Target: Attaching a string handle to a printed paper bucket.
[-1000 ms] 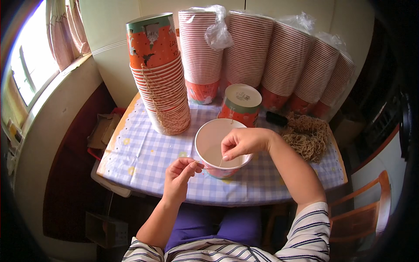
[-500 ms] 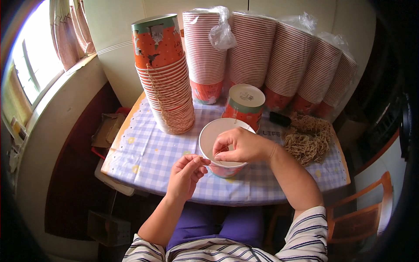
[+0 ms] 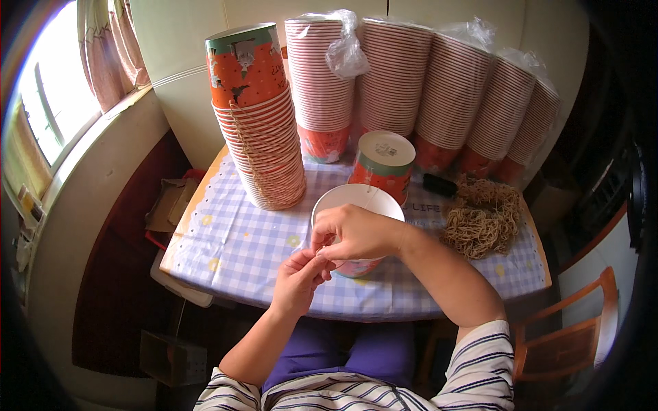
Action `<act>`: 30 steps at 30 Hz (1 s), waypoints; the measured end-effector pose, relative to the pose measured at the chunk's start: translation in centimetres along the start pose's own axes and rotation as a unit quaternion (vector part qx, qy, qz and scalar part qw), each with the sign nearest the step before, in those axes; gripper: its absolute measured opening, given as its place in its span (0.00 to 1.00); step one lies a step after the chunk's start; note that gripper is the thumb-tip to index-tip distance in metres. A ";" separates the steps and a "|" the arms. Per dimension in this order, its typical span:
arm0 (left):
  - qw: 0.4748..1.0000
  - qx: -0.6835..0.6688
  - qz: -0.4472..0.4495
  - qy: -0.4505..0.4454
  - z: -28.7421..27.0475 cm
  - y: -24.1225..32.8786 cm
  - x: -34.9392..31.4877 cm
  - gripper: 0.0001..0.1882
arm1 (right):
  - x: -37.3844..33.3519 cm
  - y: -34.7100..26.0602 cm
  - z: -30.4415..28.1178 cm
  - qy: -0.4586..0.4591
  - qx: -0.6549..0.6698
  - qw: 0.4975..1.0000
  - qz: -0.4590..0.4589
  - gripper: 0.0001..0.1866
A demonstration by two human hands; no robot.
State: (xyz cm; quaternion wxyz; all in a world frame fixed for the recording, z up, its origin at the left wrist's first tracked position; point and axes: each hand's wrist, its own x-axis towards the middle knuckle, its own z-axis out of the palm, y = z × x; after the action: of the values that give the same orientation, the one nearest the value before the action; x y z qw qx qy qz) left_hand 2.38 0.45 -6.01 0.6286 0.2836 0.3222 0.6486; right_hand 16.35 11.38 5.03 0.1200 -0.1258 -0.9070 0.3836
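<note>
An open paper bucket (image 3: pixel 385 203), white inside with a printed outer wall, stands upright at the table's near edge. My left hand (image 3: pixel 299 277) is closed in a pinch at its near left rim. My right hand (image 3: pixel 360 234) reaches over the mouth, its thumb and fingers pinched together against the left fingertips. Between them is a thin cord, mostly hidden by the fingers. A fine strand also shows inside the far wall of the bucket. Right of the bucket lies a tangled heap of tan cord (image 3: pixel 488 229).
An upturned orange and green bucket (image 3: pixel 386 152) stands just behind. At the left rises a tall stack of buckets (image 3: pixel 257 147) with cords hanging down it. Several plastic-wrapped stacks (image 3: pixel 394 75) line the back. A black object (image 3: pixel 439 185) lies by the cord heap on the checked tablecloth (image 3: pixel 240 253).
My right hand has moved left and slightly nearer, out of the bucket's mouth, to meet my left fingertips. My left hand has shifted slightly right.
</note>
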 end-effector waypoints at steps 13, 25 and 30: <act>0.998 -0.020 0.010 -0.058 -0.2 -0.6 -0.4 0.06 | 1.0 0.2 0.9 -0.024 -0.010 0.997 0.069 0.10; 0.999 -0.047 0.003 0.001 0.2 -0.9 -0.5 0.08 | -0.7 1.2 1.1 0.172 -0.023 0.985 0.015 0.08; 0.999 -0.041 0.006 0.017 0.0 -0.8 -0.6 0.08 | -2.8 0.0 1.5 0.207 -0.088 0.974 -0.034 0.06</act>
State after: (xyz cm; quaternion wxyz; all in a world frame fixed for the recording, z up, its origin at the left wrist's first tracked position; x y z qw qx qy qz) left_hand 2.92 -0.10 -6.58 0.6301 0.2488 0.3039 0.6699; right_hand 18.51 9.50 3.63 0.3067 -0.1815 -0.8963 0.2637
